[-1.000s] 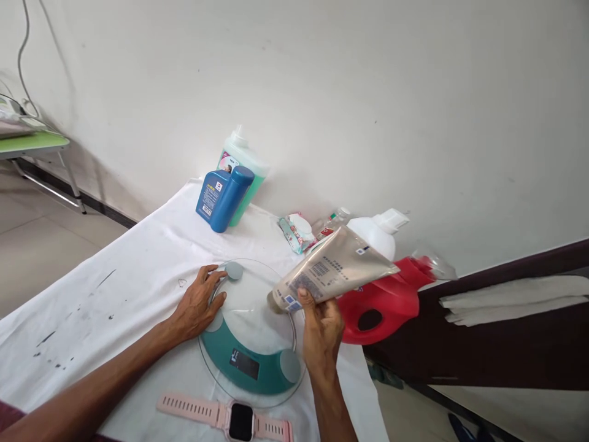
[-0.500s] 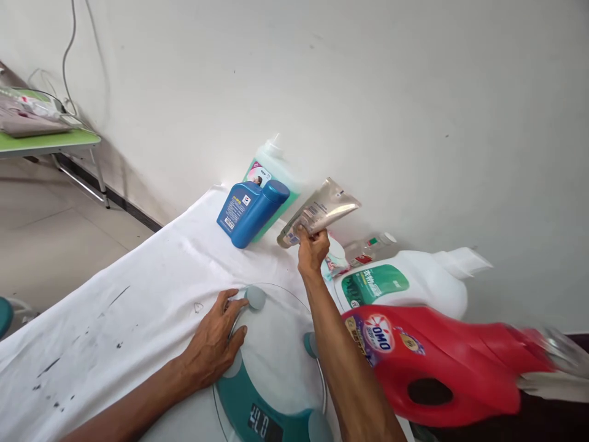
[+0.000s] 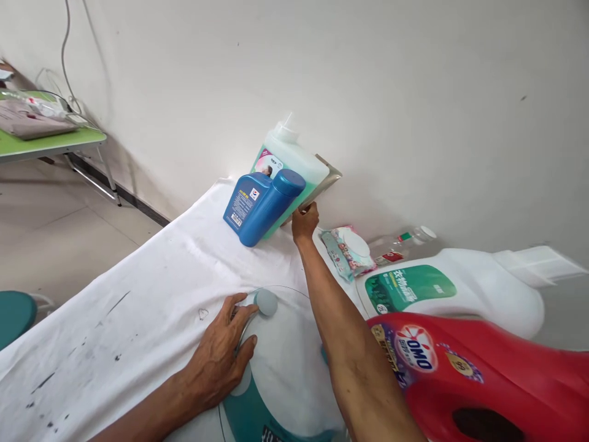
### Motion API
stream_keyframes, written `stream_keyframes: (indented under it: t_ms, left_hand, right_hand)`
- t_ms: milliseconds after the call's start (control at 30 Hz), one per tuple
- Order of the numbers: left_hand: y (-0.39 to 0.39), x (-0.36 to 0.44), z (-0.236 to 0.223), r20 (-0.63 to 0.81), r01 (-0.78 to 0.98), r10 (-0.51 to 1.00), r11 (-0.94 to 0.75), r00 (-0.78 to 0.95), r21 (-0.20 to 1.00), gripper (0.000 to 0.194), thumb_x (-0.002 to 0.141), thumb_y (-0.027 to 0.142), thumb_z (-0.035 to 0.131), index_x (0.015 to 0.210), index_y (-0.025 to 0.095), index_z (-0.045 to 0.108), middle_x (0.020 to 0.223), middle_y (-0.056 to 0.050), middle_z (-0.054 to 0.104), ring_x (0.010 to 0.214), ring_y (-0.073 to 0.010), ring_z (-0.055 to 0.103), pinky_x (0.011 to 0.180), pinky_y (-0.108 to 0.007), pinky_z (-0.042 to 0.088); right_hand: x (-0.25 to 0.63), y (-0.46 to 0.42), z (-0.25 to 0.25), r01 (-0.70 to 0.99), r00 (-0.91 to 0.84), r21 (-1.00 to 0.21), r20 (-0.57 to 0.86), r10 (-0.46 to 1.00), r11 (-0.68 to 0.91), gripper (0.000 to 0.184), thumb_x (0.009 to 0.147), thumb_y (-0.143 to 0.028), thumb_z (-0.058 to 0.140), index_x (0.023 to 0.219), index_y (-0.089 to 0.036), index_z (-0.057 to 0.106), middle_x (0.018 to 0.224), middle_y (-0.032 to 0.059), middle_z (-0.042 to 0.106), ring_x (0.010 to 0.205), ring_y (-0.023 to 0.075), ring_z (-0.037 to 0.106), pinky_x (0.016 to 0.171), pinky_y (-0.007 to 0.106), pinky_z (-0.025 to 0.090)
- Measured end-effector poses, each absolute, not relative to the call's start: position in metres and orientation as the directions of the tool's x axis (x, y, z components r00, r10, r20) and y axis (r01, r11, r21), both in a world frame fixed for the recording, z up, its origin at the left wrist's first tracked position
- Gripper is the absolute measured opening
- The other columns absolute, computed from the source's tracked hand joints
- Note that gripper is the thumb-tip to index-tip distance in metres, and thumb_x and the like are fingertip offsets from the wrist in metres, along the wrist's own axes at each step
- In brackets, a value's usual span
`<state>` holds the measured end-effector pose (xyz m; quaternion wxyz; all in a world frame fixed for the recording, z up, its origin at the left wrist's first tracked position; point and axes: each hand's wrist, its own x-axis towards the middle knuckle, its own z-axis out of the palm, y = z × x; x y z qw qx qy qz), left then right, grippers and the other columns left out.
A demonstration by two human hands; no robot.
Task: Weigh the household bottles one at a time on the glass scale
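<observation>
My right hand is closed around a shiny beige squeeze tube near the wall. Most of the tube is hidden behind a bottle of pale green liquid. A blue bottle stands in front of that green one. My left hand lies with fingers apart on the left edge of a round glass bathroom scale, beside one of its grey pads. Only part of the scale's display shows at the bottom edge.
Along the wall to the right are a wet-wipes pack, a clear bottle, a white laundry bottle and a red OMO detergent bottle. A white cloth covers the table. A green table and teal stool stand left.
My right hand has carried the tube away from me and slightly left, behind the green bottle. The left hand keeps its place on the scale. The whole view has shifted a little.
</observation>
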<state>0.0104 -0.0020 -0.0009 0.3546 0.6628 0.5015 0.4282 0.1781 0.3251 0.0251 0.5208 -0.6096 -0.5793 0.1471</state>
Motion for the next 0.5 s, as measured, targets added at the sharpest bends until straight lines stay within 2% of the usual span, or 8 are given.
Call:
stream_keyframes:
  t_ms: [133, 300, 433, 500]
  left_hand:
    - [-0.001, 0.009, -0.002, 0.185, 0.387, 0.972, -0.228, 0.144, 0.894, 0.045, 0.103, 0.022, 0.050, 0.147, 0.032, 0.051, 0.151, -0.012, 0.046, 0.123, -0.0295, 0.064, 0.103, -0.051, 0.058]
    - [0.000, 0.007, -0.005, 0.230, 0.401, 0.963, -0.266, 0.138, 0.877, 0.040, 0.103, 0.027, 0.050, 0.143, 0.032, 0.054, 0.151, -0.011, 0.047, 0.120, -0.0290, 0.067, 0.104, -0.052, 0.058]
    - [0.002, 0.006, -0.008, 0.250, 0.426, 0.959, -0.285, 0.138, 0.859, 0.038, 0.103, 0.031, 0.051, 0.141, 0.029, 0.056, 0.150, -0.012, 0.049, 0.116, -0.0284, 0.069, 0.101, -0.052, 0.060]
    - [0.003, 0.005, -0.009, 0.263, 0.439, 0.954, -0.301, 0.147, 0.847, 0.037, 0.103, 0.033, 0.051, 0.139, 0.028, 0.057, 0.149, -0.012, 0.050, 0.113, -0.0279, 0.070, 0.100, -0.052, 0.061]
  right_hand:
    - [0.177, 0.322, 0.030, 0.522, 0.296, -0.838, 0.353, 0.888, 0.159, 0.029, 0.074, -0.038, 0.067, 0.094, -0.023, 0.053, 0.092, 0.0065, 0.070, 0.091, 0.0250, 0.066, 0.086, 0.038, 0.052]
    - [0.183, 0.288, 0.040, 0.477, 0.313, -0.865, 0.330, 0.890, 0.153, 0.052, 0.071, -0.035, 0.074, 0.116, -0.021, 0.053, 0.117, 0.0145, 0.071, 0.102, 0.0261, 0.067, 0.094, 0.045, 0.054]
    - [0.198, 0.208, 0.053, 0.467, 0.287, -0.860, 0.364, 0.886, 0.203, 0.047, 0.078, -0.036, 0.073, 0.118, -0.020, 0.055, 0.122, 0.0160, 0.071, 0.107, 0.0248, 0.069, 0.096, 0.044, 0.057]
    - [0.209, 0.152, 0.061, 0.471, 0.260, -0.847, 0.399, 0.879, 0.245, 0.045, 0.084, -0.042, 0.071, 0.121, -0.022, 0.056, 0.124, 0.0138, 0.071, 0.112, 0.0246, 0.069, 0.092, 0.042, 0.059]
